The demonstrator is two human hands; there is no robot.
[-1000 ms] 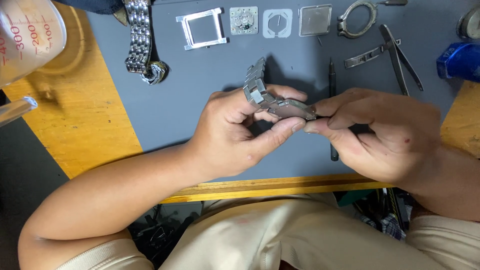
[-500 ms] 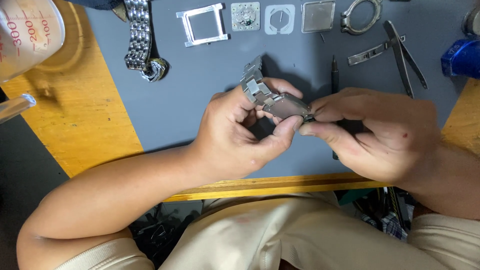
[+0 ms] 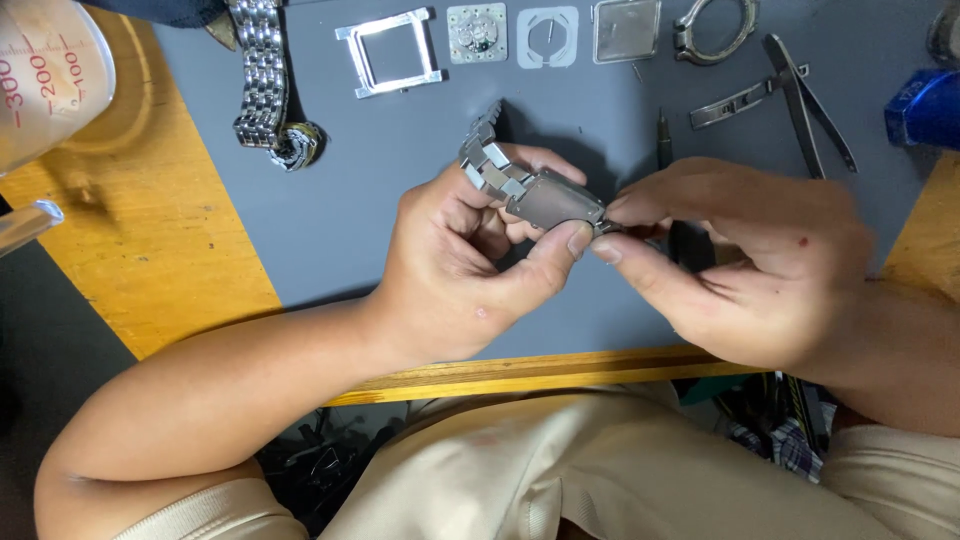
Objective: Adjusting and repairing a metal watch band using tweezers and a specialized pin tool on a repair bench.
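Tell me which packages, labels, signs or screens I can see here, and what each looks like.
Measuring cup: top left corner on the wooden bench, clear, with red scale markings.
Blue container: right edge on the grey mat, cut off; embossed marks on top.
No packages, signs or screens show.

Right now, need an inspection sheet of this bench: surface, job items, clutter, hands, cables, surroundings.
Surface: grey mat on a yellow wooden bench.
Job's things: metal watch case with a link bracelet piece attached, held above the mat.
Clutter: second steel bracelet, square frame, square movement, white spacer, square crystal, round ring part, tweezers, blue object, screwdriver.
Grippers: left hand grips the case; right hand pinches at its right end.
Cables: nothing seen.
Surroundings: clear measuring cup at top left; beige trousers below the bench edge.
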